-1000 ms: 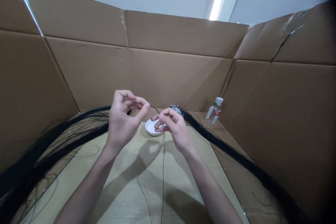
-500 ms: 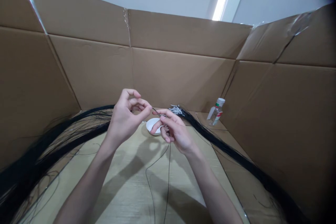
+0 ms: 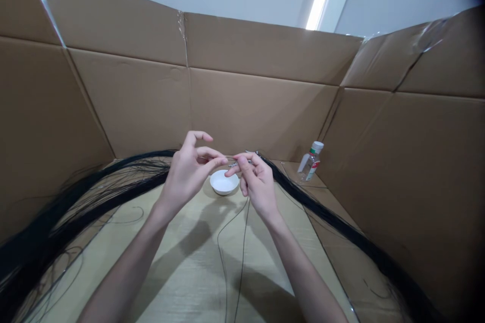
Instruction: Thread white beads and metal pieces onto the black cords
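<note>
My left hand (image 3: 184,172) and my right hand (image 3: 261,187) face each other at the middle of the head view, above the far end of the table. Each hand is closed in a pinch on a thin dark cord (image 3: 243,252), a short length of which spans the gap between the fingertips. Two strands of it drop from below my right hand toward the near edge. A small silvery piece (image 3: 233,164) shows by my right fingers; its kind is too small to tell. Just beneath the fingertips stands a white bowl (image 3: 224,185).
Bundles of black cords lie along the left (image 3: 102,207) and along the right (image 3: 329,217). A clear bottle (image 3: 310,162) with a white cap stands at the back right. Cardboard walls (image 3: 261,111) enclose the table (image 3: 182,282).
My left hand has moved slightly right, and my right hand has turned more upright. The cord between the fingertips now lies nearly level, and more of the bowl shows.
</note>
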